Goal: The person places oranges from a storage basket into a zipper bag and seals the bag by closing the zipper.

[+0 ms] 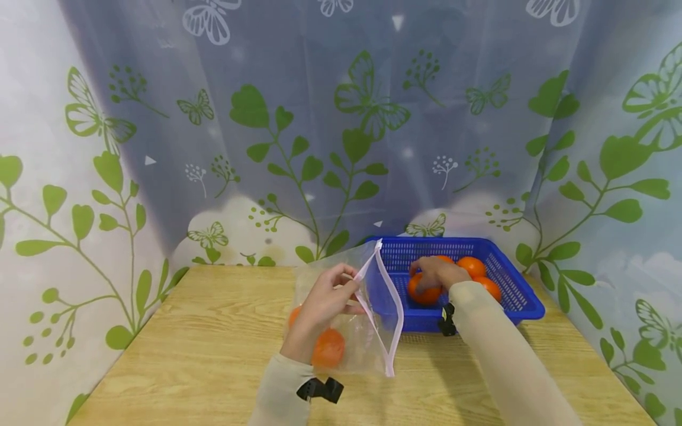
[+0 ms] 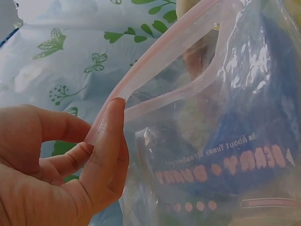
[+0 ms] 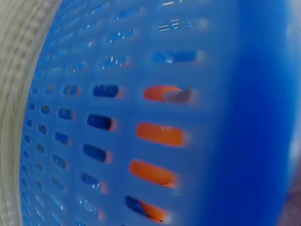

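Pinching a clear bag (image 1: 362, 352), left fingers (image 2: 107, 146); gripping an orange fruit (image 1: 422, 296) in a basket (image 1: 415, 323), right fingers (image 1: 424, 265).

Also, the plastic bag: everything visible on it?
The bag looks like clear, flexible plastic, with a pale pink zip strip along its mouth and pink lettering, mirrored in the left wrist view. Its mouth gapes toward the blue basket; the left hand pinches one edge. Two orange fruits show inside. Whether it touches the basket is unclear.
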Tool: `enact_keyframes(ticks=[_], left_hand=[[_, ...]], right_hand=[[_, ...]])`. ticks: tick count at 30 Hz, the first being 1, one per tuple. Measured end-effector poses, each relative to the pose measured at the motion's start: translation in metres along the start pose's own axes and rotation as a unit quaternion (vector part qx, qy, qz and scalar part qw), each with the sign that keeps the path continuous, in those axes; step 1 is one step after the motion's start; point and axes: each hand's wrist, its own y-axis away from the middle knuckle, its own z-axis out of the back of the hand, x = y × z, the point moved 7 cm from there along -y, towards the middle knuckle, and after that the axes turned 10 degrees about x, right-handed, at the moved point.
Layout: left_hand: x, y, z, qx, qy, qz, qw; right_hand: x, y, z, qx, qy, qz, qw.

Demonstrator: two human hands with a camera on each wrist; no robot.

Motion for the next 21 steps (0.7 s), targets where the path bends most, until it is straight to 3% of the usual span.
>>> enact_keyframes(ticks=[4,9,15,21], left_hand=[[0.002,0.000,0.000,0.000,0.003,0.000,1.0000],[0.002,0.000,0.001,-0.001,0.003,-0.003,1.0000],[0.001,0.000,0.001,-0.002,0.000,-0.001,1.0000],[0.001,0.000,0.001,-0.002,0.003,-0.003,1.0000]], right_hand=[[-0.001,0.000,0.003,-0.014,-0.006,0.017,0.9997],[0.004,0.009,0.013,-0.039,-0.049,0.065,0.9959],[0.012,0.020,0.024,-0.054,-0.064,0.114,0.9899],[0.016,0.030,0.030,-0.066,-0.075,0.130,0.9865]])
